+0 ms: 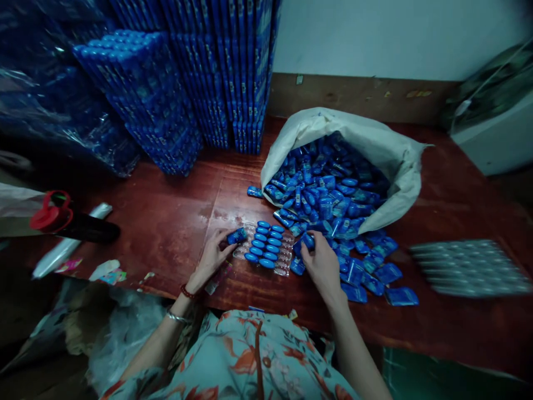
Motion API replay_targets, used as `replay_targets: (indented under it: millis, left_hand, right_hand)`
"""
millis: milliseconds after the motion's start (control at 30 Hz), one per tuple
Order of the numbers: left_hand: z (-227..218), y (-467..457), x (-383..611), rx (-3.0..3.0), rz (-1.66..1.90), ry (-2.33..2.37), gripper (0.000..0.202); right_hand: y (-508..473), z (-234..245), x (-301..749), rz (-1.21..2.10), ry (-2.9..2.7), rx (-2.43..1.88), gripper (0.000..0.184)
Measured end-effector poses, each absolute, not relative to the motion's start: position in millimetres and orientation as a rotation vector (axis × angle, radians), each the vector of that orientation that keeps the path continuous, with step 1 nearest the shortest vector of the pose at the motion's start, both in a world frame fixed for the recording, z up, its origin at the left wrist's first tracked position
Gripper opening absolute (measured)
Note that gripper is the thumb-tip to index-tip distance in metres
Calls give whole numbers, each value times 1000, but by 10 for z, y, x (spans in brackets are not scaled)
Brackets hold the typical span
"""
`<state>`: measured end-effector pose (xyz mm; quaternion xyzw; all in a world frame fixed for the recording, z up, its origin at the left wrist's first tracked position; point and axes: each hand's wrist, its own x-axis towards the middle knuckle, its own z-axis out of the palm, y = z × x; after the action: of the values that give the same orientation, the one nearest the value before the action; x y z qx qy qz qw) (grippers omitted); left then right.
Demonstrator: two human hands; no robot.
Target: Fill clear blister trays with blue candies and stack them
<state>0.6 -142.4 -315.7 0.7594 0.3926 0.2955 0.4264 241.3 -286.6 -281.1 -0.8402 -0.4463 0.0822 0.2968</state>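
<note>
A clear plastic tray [283, 256] lies on the table in front of me, with two columns of small blue packs [266, 244] in its middle and bare slots on both sides. At the tray's left edge, my left hand [214, 253] pinches a small blue pack [237, 236]. My right hand [322, 264] is closed on another blue pack [308, 240] at the near edge of a loose pile of the same packs [353, 272]. That pile spills from a white woven sack [400, 205] lying open on its side. Print on the packs is too small to read.
Tall stacks of filled blue trays [145, 100] stand at the back left. A dark bottle with a red lid [54, 214] lies at the left beside a clear plastic roll [70, 241]. Stacked clear trays [470, 266] rest at the right of the table [175, 211].
</note>
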Motion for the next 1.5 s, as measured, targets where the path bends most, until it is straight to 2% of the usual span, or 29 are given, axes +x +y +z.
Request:
replay_targets:
  millis: [100, 200, 333, 467, 667, 800, 967, 1100, 1500]
  left_hand:
    - [-3100, -1434, 67, 1984, 778, 981, 31]
    - [-3066, -1388, 129, 2008, 851, 987, 33]
    - [-3110, -1305, 186, 2166, 801, 874, 28]
    - [-3141, -1276, 189, 2354, 701, 758, 33]
    - [-2976, -1212, 153, 2483, 676, 815, 26]
    - [-2909, -1126, 249, 2678, 493, 880, 21]
    - [-2851, -1070, 427, 2899, 198, 806, 13]
    - [-2772, -1072, 488, 2971, 30, 660, 15]
    - [-2753, -1048, 519, 2958, -53, 572, 16]
  right_hand:
    - [-2808, -2715, 2417, 182, -1211, -2275, 29]
    - [-2742, -2717, 2436, 198, -1104, -2138, 32]
    - [-2709, -2883, 2459, 287, -1062, -1948, 33]
    - [-2771, -3083, 2478, 199, -1310, -1892, 27]
    - [-2833, -2989, 2544, 230, -1728, -2075, 48]
    - [-2713, -2777, 2588, 262, -1915, -2198, 57]
    - [-2591, -2541, 2569, 396, -2020, -2329, 56]
    - [-2575, -2433, 2532, 470, -2039, -2412, 52]
    - [-2566, -2449, 2566, 481, -2078, -2408, 44]
